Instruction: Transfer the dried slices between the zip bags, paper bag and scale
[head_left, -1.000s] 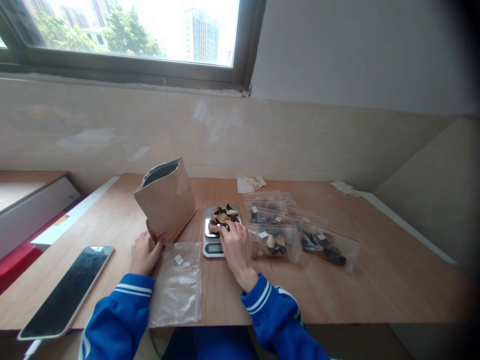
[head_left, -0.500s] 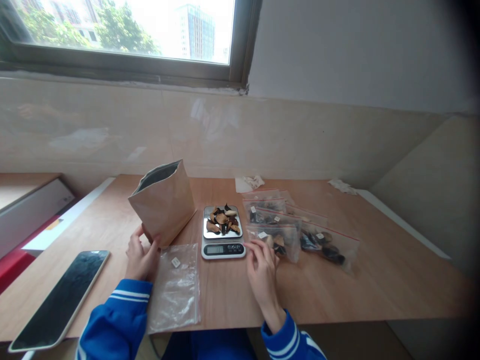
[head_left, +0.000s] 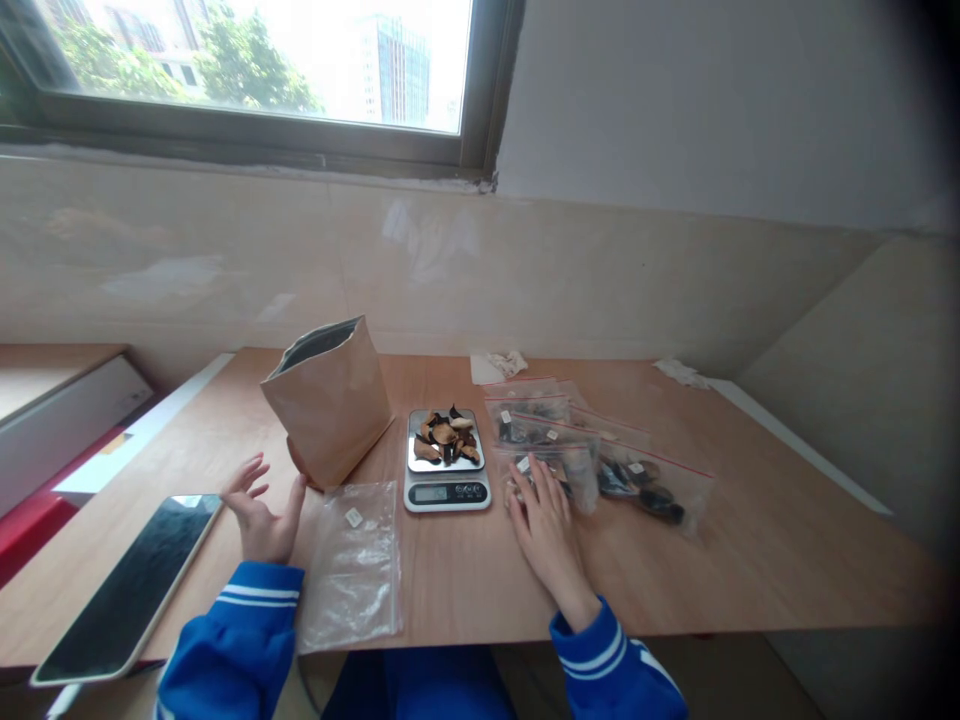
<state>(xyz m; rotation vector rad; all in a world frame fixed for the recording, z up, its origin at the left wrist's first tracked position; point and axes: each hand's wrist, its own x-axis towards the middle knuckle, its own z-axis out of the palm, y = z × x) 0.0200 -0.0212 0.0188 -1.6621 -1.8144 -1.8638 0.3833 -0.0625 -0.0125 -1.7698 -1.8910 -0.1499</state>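
The right hand (head_left: pixel 547 535) lies on a zip bag (head_left: pixel 579 482) of dried bits, and its fingers (head_left: pixel 537 487) sit flat and a little spread, not pinching anything. That bag is at the front of a heap of other zip bags (head_left: pixel 660 492) with red lines along their tops. The left hand (head_left: pixel 259 517) is open with its fingers spread wide, holding nothing, near a brown paper bag (head_left: pixel 330 405) and a phone (head_left: pixel 127 590). Between the hands, a scale (head_left: pixel 446 490) holds more dark and tan bits (head_left: pixel 442 438). Its screen (head_left: pixel 431 493) is too small to read. An empty zip bag (head_left: pixel 352 570) has a small white label (head_left: pixel 353 517), and the labels are too small to read too.
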